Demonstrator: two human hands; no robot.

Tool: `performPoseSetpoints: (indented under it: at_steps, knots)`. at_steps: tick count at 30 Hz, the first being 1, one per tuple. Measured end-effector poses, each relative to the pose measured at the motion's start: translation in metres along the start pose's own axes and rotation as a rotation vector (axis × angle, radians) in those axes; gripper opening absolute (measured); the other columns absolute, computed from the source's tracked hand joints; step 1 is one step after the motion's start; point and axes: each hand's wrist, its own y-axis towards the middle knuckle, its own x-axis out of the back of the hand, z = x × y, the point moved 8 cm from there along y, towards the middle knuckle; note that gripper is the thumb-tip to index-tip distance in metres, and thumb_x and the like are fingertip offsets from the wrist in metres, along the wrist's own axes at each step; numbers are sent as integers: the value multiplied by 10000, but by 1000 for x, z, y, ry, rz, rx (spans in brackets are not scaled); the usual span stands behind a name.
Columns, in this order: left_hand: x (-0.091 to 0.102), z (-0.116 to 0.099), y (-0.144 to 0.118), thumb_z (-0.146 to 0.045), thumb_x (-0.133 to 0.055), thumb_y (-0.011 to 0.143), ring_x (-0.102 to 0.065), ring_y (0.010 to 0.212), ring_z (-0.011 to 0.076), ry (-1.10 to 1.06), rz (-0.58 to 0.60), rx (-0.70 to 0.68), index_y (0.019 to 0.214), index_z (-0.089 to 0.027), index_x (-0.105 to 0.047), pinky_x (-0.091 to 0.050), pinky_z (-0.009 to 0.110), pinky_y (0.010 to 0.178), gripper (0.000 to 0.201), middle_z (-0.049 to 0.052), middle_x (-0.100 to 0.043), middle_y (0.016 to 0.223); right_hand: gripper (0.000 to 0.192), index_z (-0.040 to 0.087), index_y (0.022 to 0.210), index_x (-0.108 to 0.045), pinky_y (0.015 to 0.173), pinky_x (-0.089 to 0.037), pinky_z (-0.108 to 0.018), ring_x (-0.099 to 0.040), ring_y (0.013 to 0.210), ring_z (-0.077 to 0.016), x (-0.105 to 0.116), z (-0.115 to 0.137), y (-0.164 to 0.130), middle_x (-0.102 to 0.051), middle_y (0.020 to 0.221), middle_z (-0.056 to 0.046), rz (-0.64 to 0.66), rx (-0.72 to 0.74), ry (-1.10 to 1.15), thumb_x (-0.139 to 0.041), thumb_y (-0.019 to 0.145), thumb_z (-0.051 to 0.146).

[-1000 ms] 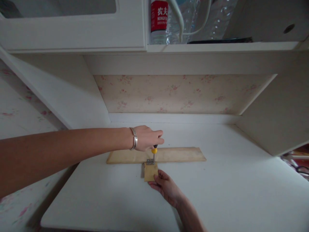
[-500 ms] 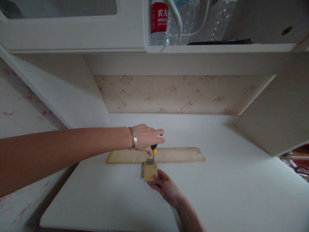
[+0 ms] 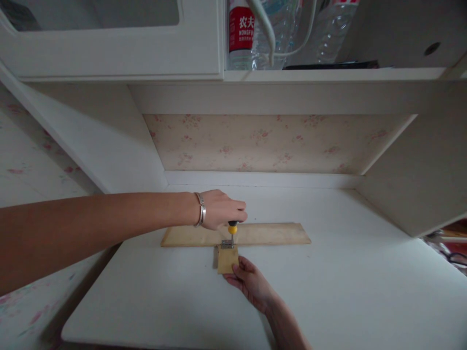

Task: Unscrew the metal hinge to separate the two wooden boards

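left hand (image 3: 219, 210) closing round screwdriver (image 3: 232, 228) over hinge (image 3: 227, 243), right hand (image 3: 251, 281) pinching small block (image 3: 227, 259); tip risking slipping off, block skidding.

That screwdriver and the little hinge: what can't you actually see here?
All in the head view:
- Screwdriver: most of the handle is hidden inside the left hand.
- Hinge: too small to show screws or where the tip sits.
- Small wooden block: its near edge is covered by the right hand fingers.
- Bottles on the shelf: tops cut off by the upper edge.
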Motion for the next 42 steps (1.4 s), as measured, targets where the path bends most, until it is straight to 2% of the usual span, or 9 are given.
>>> performPoseSetpoints:
  at_steps: [6, 9, 13, 17, 22, 29, 34, 38, 42]
  knots:
    - [6, 14, 0, -635, -436, 762, -590, 707, 191, -56, -70, 151, 1141, -280, -465, -378, 294, 597, 521, 60, -612, 986, 334, 174, 1016, -570, 832, -457, -297, -604, 852, -142, -1, 1, 0, -622, 1029, -62, -2, 6, 4, -658, 745, 348]
    - [7, 4, 0, -510, -588, 722, -587, 724, 158, -67, -50, 39, 1174, -326, -440, -376, 268, 584, 510, 30, -540, 1149, 329, 175, 1030, -565, 801, -460, -272, -600, 839, -128, -1, 1, 1, -622, 1023, -56, 9, 3, 9, -649, 756, 337]
    - [3, 5, 1, -438, -514, 802, -589, 708, 176, -33, -15, 52, 1081, -325, -511, -376, 276, 573, 301, 18, -603, 947, 327, 173, 1034, -565, 819, -453, -287, -598, 837, -126, -2, 1, 0, -624, 1021, -55, 8, -11, -4, -643, 762, 336]
    - [5, 13, 2, -556, -439, 805, -596, 736, 194, -33, -47, 157, 1222, -316, -409, -388, 289, 579, 482, 58, -574, 1049, 327, 173, 1024, -571, 842, -446, -295, -600, 848, -130, -3, 2, -1, -624, 1029, -57, 13, -4, 9, -651, 754, 339]
    - [7, -1, 1, -328, -568, 777, -592, 799, 156, -33, -6, -12, 1171, -368, -437, -370, 251, 558, 417, -5, -525, 1169, 333, 180, 1021, -573, 820, -455, -285, -606, 828, -127, -2, 1, -1, -626, 1024, -55, 7, -5, 10, -654, 749, 355]
    - [9, 11, -1, -553, -446, 798, -594, 784, 203, -63, -76, 146, 1193, -323, -432, -391, 299, 615, 458, 49, -585, 1056, 325, 186, 1006, -578, 816, -454, -284, -600, 835, -129, -1, 1, -1, -627, 1019, -54, 4, -2, -8, -655, 746, 365]
    - [4, -3, -2, -295, -589, 751, -590, 794, 161, -25, -15, -8, 1135, -373, -466, -375, 259, 589, 410, -11, -571, 1083, 330, 186, 1001, -577, 807, -454, -280, -597, 831, -129, -2, 2, -1, -628, 1012, -49, -1, -7, -22, -658, 740, 371]
    - [2, 9, 0, -479, -411, 842, -591, 695, 196, -13, -33, 107, 1102, -297, -490, -377, 294, 585, 327, 37, -621, 879, 335, 184, 1009, -574, 827, -449, -292, -598, 838, -131, -1, 1, 0, -624, 1023, -52, -3, -3, -16, -661, 738, 362]
    - [4, 6, -2, -539, -481, 783, -594, 713, 167, -54, -70, 55, 1166, -305, -442, -388, 285, 593, 450, 46, -537, 1123, 349, 185, 999, -580, 841, -447, -308, -601, 850, -142, 0, 0, 1, -625, 1023, -56, -9, 1, -1, -677, 720, 370]
